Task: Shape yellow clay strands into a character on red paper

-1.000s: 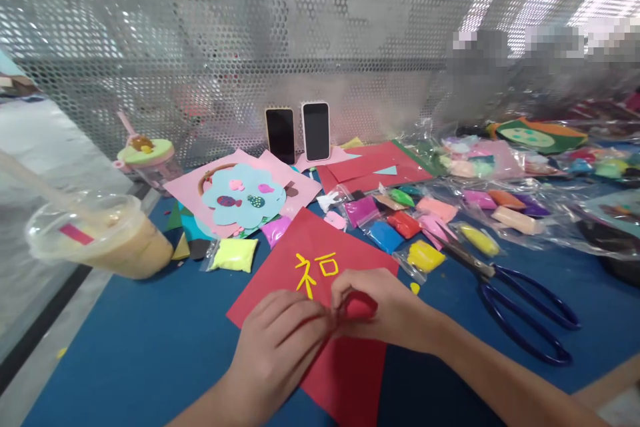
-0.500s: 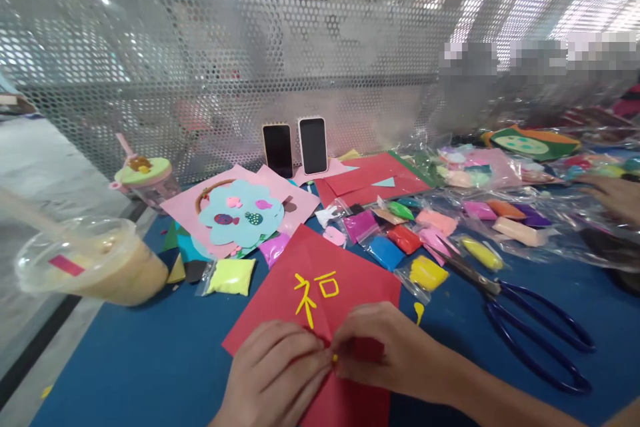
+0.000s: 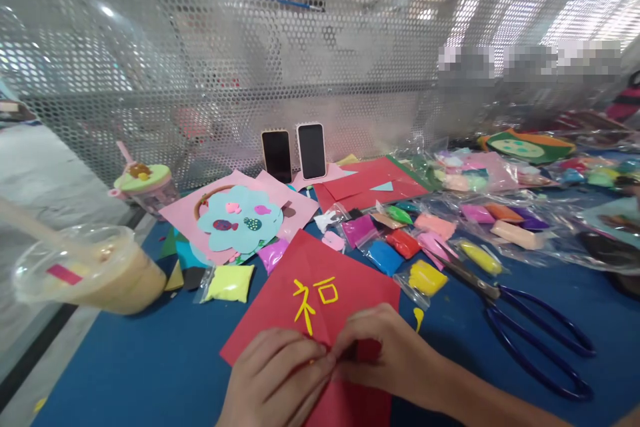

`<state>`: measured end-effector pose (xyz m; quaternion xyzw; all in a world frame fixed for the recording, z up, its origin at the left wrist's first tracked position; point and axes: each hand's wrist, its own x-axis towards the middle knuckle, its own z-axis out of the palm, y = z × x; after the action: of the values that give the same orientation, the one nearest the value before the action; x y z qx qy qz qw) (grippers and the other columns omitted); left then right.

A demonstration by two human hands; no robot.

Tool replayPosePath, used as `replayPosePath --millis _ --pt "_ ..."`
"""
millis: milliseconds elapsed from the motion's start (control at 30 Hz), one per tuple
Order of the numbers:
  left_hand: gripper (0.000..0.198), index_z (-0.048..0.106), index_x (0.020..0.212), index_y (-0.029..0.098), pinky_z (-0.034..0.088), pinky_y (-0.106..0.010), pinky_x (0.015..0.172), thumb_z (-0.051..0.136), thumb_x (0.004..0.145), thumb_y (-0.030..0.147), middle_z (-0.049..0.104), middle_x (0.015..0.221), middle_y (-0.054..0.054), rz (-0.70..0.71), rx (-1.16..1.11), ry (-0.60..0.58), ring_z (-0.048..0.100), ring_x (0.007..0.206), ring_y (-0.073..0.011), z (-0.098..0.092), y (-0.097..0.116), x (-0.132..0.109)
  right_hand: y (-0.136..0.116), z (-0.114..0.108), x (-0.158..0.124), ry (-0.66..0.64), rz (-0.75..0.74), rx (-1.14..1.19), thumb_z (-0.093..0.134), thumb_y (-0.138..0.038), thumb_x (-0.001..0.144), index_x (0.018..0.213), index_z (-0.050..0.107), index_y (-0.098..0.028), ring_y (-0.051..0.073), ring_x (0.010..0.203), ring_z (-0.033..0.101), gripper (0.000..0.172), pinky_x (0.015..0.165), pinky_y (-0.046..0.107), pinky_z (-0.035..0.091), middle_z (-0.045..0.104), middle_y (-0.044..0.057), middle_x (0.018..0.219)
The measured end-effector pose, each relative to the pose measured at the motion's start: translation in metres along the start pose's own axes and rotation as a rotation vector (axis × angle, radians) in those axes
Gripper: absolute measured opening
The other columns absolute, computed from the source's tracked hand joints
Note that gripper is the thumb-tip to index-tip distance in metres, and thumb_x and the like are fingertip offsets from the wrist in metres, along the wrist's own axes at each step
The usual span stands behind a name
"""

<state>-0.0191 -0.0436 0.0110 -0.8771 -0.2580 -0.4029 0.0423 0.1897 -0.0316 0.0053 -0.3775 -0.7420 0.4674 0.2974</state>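
Observation:
A red paper sheet (image 3: 280, 307) lies with one corner pointing away from me, bearing yellow clay strokes (image 3: 327, 292) that form part of a Chinese character. Low over its near half, my left hand (image 3: 280, 374) is closed, with a speck of yellow clay (image 3: 313, 362) showing at its fingers. The fingertips of my right hand (image 3: 383, 354) are pinched together and meet the left ones; the fingers hide most of the clay. Right of the sheet are an opened bag of yellow clay (image 3: 426, 277) and a loose yellow scrap (image 3: 419, 318).
Blue-handled scissors (image 3: 493, 294) lie at right. A tilted drink cup (image 3: 125, 274) and a lidded cup (image 3: 150, 187) stand at left. Behind are a paper collage (image 3: 240, 214), two phones (image 3: 312, 150), several clay bags (image 3: 385, 255) and a perforated metal panel (image 3: 225, 47).
The yellow clay between my fingertips is now mostly covered and shows farther left, at my left fingers. The other person's hand at far right has left its spot; a light-blue sheet shows there.

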Motion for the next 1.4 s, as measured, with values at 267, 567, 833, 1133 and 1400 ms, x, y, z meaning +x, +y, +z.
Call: replayPosePath --millis 267,567,833,1133,1400 --pt "0.013 0.070 0.088 0.018 0.056 -0.024 0.065 0.058 0.092 0.018 0.075 0.078 0.000 0.010 0.030 0.017 0.069 0.069 -0.0136 -0.001 -0.001 -0.001 -0.002 0.000 0.000 0.013 0.029 0.038 0.074 -0.025 0.075 0.084 0.078 -0.022 0.012 0.067 0.068 0.011 0.064 0.017 0.049 0.076 0.001 0.076" --pt "0.010 0.069 0.094 0.017 0.056 -0.026 0.067 0.059 0.091 0.017 0.075 0.082 -0.003 -0.014 -0.003 -0.007 0.070 0.074 -0.0154 0.004 -0.003 -0.007 -0.002 0.002 0.003 0.033 0.081 0.024 0.073 -0.027 0.075 0.082 0.078 -0.021 0.014 0.068 0.070 0.011 0.064 0.018 0.051 0.077 0.001 0.076" --pt "0.014 0.069 0.093 0.017 0.056 -0.025 0.067 0.055 0.093 0.018 0.074 0.082 -0.003 -0.030 -0.025 -0.002 0.069 0.073 -0.0140 0.005 -0.001 -0.006 0.001 0.004 0.000 0.060 0.051 0.002 0.076 -0.027 0.072 0.075 0.076 -0.018 0.015 0.066 0.070 0.010 0.063 0.018 0.051 0.076 0.003 0.072" --pt "0.015 0.069 0.089 0.018 0.055 -0.024 0.066 0.054 0.094 0.019 0.074 0.080 -0.002 -0.052 0.006 0.015 0.069 0.072 -0.0131 0.006 0.001 -0.006 0.007 0.006 0.000 0.066 0.059 0.065 0.074 -0.023 0.070 0.076 0.075 -0.017 0.014 0.062 0.069 0.008 0.060 0.019 0.051 0.075 0.003 0.070" --pt "0.013 0.069 0.096 0.019 0.057 -0.026 0.071 0.056 0.092 0.018 0.075 0.082 -0.002 -0.047 0.022 -0.020 0.070 0.075 -0.0141 0.003 0.001 -0.006 -0.001 0.006 0.000 0.052 0.061 0.018 0.074 -0.025 0.074 0.078 0.076 -0.018 0.014 0.063 0.068 0.008 0.060 0.019 0.051 0.075 0.002 0.072"
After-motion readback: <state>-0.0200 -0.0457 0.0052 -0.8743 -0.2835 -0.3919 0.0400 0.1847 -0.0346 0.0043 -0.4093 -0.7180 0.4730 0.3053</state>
